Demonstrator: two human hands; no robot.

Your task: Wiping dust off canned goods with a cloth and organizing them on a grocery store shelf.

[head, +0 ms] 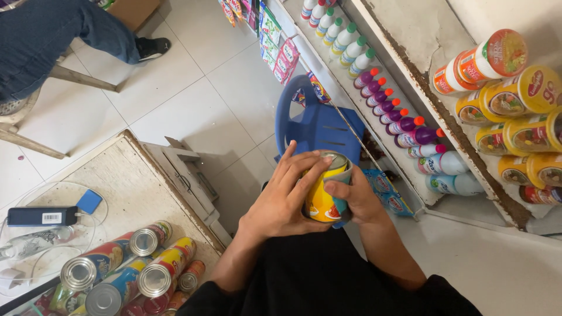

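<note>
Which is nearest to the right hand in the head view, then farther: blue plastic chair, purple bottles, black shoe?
1. Blue plastic chair, just above the right hand.
2. Purple bottles, on the shelf, upper right.
3. Black shoe, on the floor, far upper left.

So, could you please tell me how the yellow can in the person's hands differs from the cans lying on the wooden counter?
The yellow can is held upright between the left hand and right hand, with a bluish cloth against it; the counter cans lie on their sides, untouched. The held can is alone, while the counter cans sit packed together with labels of several colours. Both have plain silver metal ends.
</note>
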